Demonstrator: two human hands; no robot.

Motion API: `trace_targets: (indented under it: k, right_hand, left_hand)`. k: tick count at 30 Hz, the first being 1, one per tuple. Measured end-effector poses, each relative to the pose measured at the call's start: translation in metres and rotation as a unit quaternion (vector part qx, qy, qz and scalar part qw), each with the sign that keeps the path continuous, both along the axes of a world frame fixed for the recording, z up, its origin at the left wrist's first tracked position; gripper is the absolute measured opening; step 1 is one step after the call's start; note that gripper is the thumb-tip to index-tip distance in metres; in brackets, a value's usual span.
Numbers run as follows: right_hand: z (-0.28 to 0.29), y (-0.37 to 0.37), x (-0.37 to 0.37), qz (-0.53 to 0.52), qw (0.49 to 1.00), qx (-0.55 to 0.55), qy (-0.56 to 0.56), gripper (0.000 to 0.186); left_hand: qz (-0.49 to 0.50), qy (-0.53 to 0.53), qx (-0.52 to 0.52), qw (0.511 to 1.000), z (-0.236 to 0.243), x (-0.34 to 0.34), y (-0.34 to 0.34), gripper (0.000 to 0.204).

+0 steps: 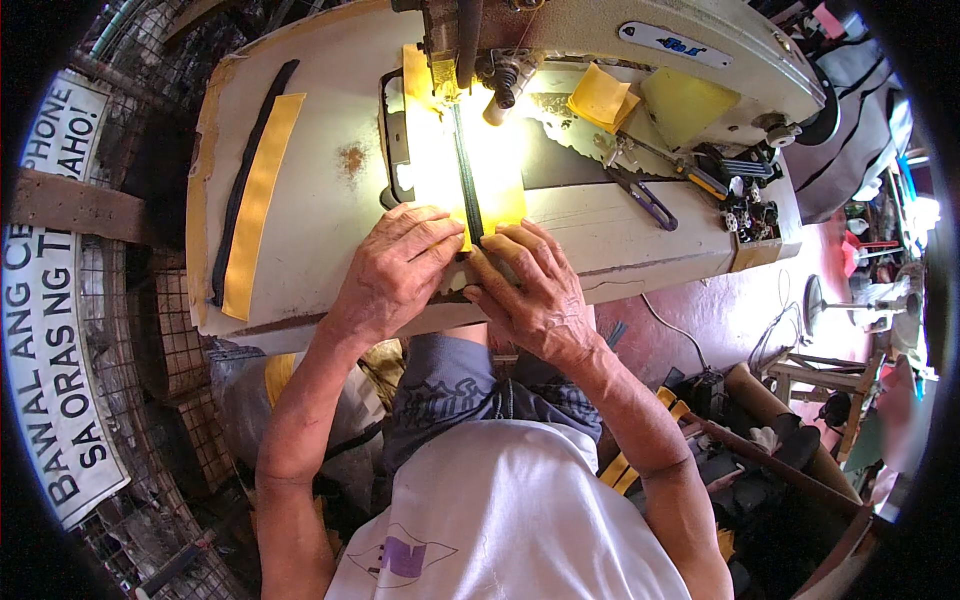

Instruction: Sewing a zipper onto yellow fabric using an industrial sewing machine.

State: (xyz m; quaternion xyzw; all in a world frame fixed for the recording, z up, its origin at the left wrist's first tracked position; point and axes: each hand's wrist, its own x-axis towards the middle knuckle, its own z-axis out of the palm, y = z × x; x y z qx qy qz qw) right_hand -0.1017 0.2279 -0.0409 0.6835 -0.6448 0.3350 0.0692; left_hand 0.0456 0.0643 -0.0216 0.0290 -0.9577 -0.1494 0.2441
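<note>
A yellow fabric piece (508, 190) lies under the sewing machine's lit needle area, with a dark narrow strip (466, 175), which looks like a zipper, running lengthwise over it toward me. My left hand (400, 258) pinches the near end of the yellow fabric, left of the strip. On the other side, my right hand (535, 285) has its fingers closed on the fabric and the strip's near end. Glare from the lamp washes out much of the cloth near the needle. The sewing machine (580, 40) arches over the far side of the table.
On the table's left lie a black strip (250, 190) and a yellow fabric strip (262, 210). Folded yellow pieces (602, 97), a screwdriver (708, 180), a purple-handled cutter (648, 200) and a tray of small metal parts (752, 215) sit at right. A wire-mesh wall with a lettered sign (62, 390) stands left.
</note>
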Motion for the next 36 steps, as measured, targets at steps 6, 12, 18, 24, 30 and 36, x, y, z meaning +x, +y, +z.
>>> trace_targets:
  k: [6,12,18,24,30,36]
  right_hand:
    - [-0.006,0.001,0.000,-0.005,1.000,-0.008,0.029,0.040]
    - [-0.004,0.003,-0.002,-0.002,0.999,-0.004,0.031,0.039]
    - [-0.003,0.003,-0.005,0.012,0.999,-0.035,-0.016,0.035]
    - [0.001,0.002,-0.003,-0.001,0.996,-0.020,-0.081,0.046]
    - [0.003,0.003,-0.003,0.009,1.000,0.013,0.011,0.046]
    - [0.001,0.004,-0.006,0.024,0.999,0.011,0.033,0.046]
  left_hand:
    - [-0.008,-0.006,-0.013,1.000,-0.001,0.000,0.000,0.031]
    - [-0.009,0.005,-0.014,1.000,0.003,-0.002,0.002,0.032]
    - [-0.041,-0.020,-0.054,0.998,0.010,-0.001,-0.003,0.026]
    - [-0.060,-0.040,-0.113,0.991,0.015,0.000,-0.002,0.028]
    - [-0.068,-0.057,-0.157,0.984,0.011,0.001,-0.003,0.028]
    - [-0.062,-0.012,-0.061,0.996,0.005,0.007,-0.002,0.028]
